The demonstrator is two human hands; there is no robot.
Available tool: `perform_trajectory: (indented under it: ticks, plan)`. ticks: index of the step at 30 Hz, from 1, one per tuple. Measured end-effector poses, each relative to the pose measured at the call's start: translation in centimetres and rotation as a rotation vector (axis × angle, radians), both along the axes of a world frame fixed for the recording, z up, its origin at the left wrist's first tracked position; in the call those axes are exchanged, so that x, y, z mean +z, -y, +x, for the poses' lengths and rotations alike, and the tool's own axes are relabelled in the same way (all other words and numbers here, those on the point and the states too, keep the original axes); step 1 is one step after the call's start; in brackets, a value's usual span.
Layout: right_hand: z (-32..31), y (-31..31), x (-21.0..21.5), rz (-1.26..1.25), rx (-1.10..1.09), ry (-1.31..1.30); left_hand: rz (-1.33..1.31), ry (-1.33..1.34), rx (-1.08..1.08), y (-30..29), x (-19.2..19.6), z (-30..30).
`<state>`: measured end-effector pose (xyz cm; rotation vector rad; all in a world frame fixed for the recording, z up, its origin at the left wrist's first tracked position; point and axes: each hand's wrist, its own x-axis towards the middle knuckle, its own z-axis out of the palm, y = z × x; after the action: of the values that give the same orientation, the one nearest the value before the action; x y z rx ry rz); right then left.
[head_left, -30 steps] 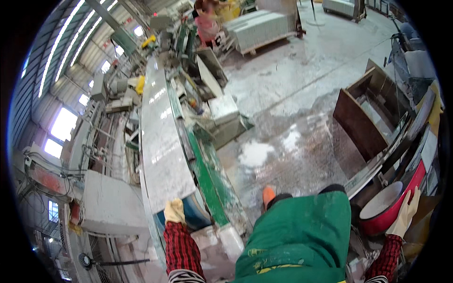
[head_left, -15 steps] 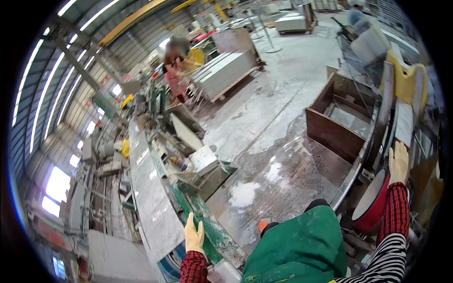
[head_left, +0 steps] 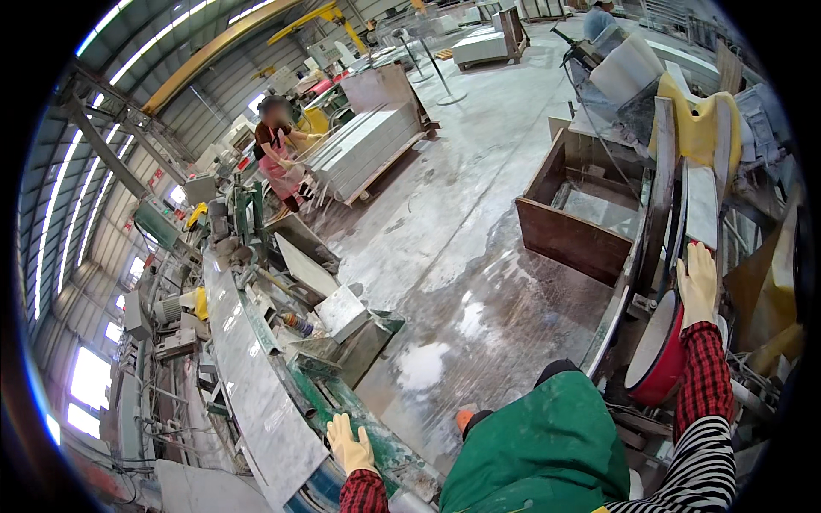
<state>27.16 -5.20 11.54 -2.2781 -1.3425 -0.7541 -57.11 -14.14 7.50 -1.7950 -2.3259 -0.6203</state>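
Observation:
My left hand [head_left: 350,443], in a cream glove, has its fingers spread and holds nothing. It is over the green machine frame [head_left: 321,393], beside a long grey stone slab [head_left: 256,389]; whether it touches the frame I cannot tell. On the right, my gloved right hand [head_left: 698,289] has its fingers stretched out at the near end of a narrow pale slab [head_left: 700,209]. Its fingertips seem to rest on or just beside that end, near a small red spot. Beneath this hand is a red drum-shaped part [head_left: 660,363] with a pale round face.
A brown open-topped box [head_left: 564,244] stands on the wet floor [head_left: 479,214] ahead. Yellow moulded pieces [head_left: 706,120] flank the pale slab. Stone offcuts [head_left: 340,312] lean beside the green frame. Farther off, a person [head_left: 275,158] works at a slab stack [head_left: 368,150].
The view has turned right, so the scene sits farther left. My left hand's fingers have spread wider. My right hand remains at the pale slab's end. The distant person stands more upright.

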Motion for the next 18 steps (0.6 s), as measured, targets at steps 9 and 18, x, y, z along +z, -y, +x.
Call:
perform_trajectory:
  ticks: [9,18]
  plan:
    - [-1.2,0.6,0.3,-0.020,-0.010,-0.032,-0.038,-0.027,0.010,-0.1,0.1,0.1]
    - [-1.7,1.0,0.1,0.002,0.005,-0.037,0.009,-0.011,-0.009,0.0,0.0,0.1]
